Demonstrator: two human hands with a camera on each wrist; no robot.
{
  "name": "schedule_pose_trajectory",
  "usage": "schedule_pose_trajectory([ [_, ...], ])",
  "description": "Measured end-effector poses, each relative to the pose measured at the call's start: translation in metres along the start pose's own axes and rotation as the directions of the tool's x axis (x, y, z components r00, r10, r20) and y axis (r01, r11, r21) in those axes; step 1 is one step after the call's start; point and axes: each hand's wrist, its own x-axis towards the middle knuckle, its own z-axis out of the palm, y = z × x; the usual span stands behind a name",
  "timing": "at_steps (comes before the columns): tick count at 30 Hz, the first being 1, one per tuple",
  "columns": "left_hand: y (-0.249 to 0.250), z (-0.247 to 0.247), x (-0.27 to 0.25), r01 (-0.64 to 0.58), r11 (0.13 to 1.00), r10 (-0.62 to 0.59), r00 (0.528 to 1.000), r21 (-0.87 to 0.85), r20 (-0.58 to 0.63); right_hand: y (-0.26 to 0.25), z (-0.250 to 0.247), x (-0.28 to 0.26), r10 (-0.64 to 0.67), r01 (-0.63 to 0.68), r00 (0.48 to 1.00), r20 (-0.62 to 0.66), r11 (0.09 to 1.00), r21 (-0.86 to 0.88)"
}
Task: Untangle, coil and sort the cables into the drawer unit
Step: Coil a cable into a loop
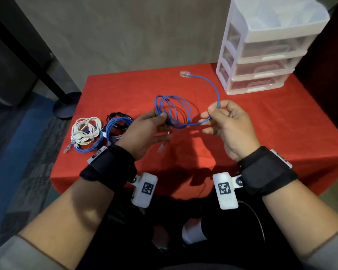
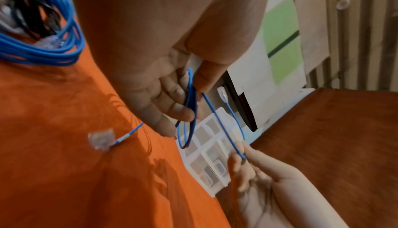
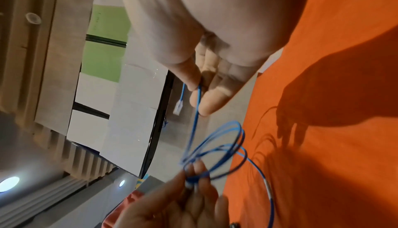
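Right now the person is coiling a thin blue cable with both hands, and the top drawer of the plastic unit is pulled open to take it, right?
Nearly. Both hands do work the thin blue cable: the left hand holds the loops, the right hand pinches the free length. But the head view shows every drawer of the drawer unit pushed shut; none is pulled open.

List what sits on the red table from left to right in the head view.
White cable bundle → blue and black cable bundle → left hand gripping the thin blue cable → right hand pinching it → drawer unit.
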Motion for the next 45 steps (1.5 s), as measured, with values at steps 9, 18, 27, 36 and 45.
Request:
schedule_pose_trajectory([
  [9, 0.005, -0.027, 0.021, 0.121, 0.993, -0.112, 0.92, 0.001, -0.376, -0.018, -0.024, 0.005, -0.099, 0.1, 0.994, -0.041, 0.994, 0.036],
  [18, 0.024, 0.014, 0.016, -0.08, 0.988, 0.105, 0.975, 0.13, -0.195, -0.014, -0.003, -0.006, -0.064, 0.068, 0.993, 0.101, 0.997, -0.045],
  [27, 0.027, 0.013, 0.01, -0.329, 0.771, 0.349, 0.934, 0.546, 0.071, 0.0, -0.013, 0.001, -0.065, 0.051, 0.997, -0.04, 0.959, -0.278],
  [36, 0.017, 0.006, 0.002, -0.382, 0.751, 0.472, 0.881, 0.539, -0.033, 0.009, -0.014, 0.0, -0.001, -0.028, 0.997, -0.078, 0.93, -0.366],
  [45, 0.016, 0.011, -0.008, -0.142, 0.883, 0.113, 0.989, 0.447, 0.092, 0.003, -0.005, 0.0, -0.077, 0.115, 0.992, 0.097, 0.855, -0.506],
])
